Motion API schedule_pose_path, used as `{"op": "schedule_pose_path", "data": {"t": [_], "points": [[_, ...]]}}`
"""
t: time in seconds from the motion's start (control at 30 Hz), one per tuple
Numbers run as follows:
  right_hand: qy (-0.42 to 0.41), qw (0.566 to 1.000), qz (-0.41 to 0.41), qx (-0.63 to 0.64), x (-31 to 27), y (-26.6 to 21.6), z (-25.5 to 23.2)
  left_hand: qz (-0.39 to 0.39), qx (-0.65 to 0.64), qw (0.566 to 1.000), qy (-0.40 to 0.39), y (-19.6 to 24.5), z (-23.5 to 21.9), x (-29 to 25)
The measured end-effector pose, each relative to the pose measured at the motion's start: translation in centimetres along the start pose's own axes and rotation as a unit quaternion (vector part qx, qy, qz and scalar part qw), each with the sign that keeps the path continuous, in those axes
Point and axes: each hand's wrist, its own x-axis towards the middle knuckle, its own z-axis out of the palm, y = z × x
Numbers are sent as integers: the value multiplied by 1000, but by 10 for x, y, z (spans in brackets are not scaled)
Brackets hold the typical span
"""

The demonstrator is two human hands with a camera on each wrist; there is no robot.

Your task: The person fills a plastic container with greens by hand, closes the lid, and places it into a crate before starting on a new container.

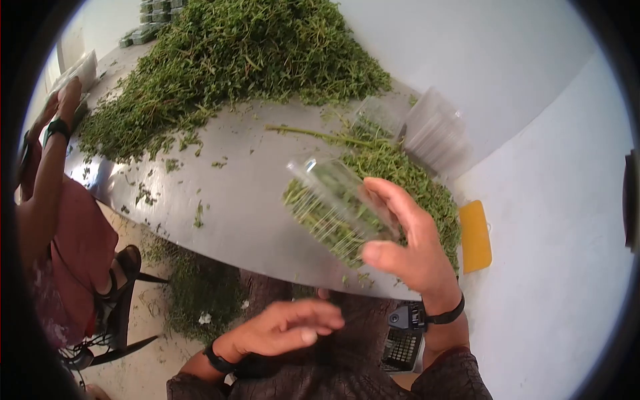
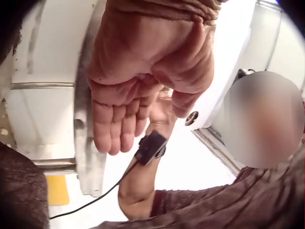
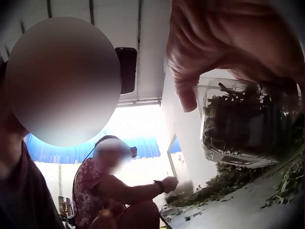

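Observation:
My right hand (image 1: 413,247) grips a clear plastic clamshell box (image 1: 337,207) between thumb and fingers, above the near edge of the metal table (image 1: 233,193). Leafy green herb sprigs fill the box, pressing against its clear wall in the right wrist view too. My left hand (image 1: 287,327) is off the table's near edge, fingers extended and holding nothing; its bare palm (image 2: 147,62) shows in the left wrist view. Just beyond the box lies a smaller pile of herbs (image 1: 407,173), with one long thick stem (image 1: 307,133) sticking out to the left.
A large herb heap (image 1: 253,53) covers the table's far side. Nested clear boxes (image 1: 437,130) stand against the wall, near a yellow board (image 1: 475,237). Filled boxes (image 1: 160,15) are stacked far left. Another person (image 1: 70,247) sits at left. Clippings (image 1: 200,287) lie on the floor.

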Motion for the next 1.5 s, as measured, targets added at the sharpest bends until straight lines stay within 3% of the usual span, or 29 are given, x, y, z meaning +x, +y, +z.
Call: {"op": "schedule_pose_path", "data": {"t": [0.07,0.13,0.17,0.23,0.33,0.43,0.6,0.67,0.73,0.8,0.87,0.93,1.1,1.2,1.27,1.3,1.33,1.37,1.4,1.47,1.5], "points": [[-5,999,-25,-37,-11,7,9,64,-61,990,114,15,14,-1],[22,976,-132,-174,-21,6,21,169,-83,957,222,12,23,0],[39,965,-158,-204,-25,2,28,165,-84,956,226,13,27,2],[49,952,-175,-246,-33,-3,38,247,-86,918,298,21,34,8],[57,935,-193,-293,-43,-3,49,283,-73,889,352,24,41,22],[31,922,-197,-332,-52,-8,51,255,-19,886,386,19,34,20],[8,956,-170,-240,-62,-2,31,280,-24,859,429,26,41,21],[94,977,-160,-108,-67,13,23,269,-46,860,432,25,41,20],[103,984,-129,-69,-73,19,22,272,-25,874,401,22,40,19],[44,992,-17,113,-82,26,25,258,-9,880,398,17,40,20],[55,987,-12,150,-85,25,22,240,2,887,395,14,40,21],[27,955,65,290,-87,23,15,219,-44,895,385,16,41,22],[60,937,74,335,-100,29,4,170,19,907,385,19,46,36],[96,933,141,318,-109,37,-9,127,70,937,317,18,41,54],[162,906,124,371,-116,47,-17,247,259,902,242,16,42,69],[163,904,56,392,-121,50,-24,242,251,908,233,16,44,75],[175,902,61,389,-128,58,-29,264,271,886,268,17,44,80],[222,843,-19,490,-137,69,-34,284,291,862,302,16,42,86],[267,764,-101,579,-146,77,-40,313,370,827,286,14,27,86],[311,777,-109,536,-167,85,-65,334,502,736,308,16,15,87],[336,781,-77,521,-178,92,-79,332,532,719,298,17,12,87]]}}
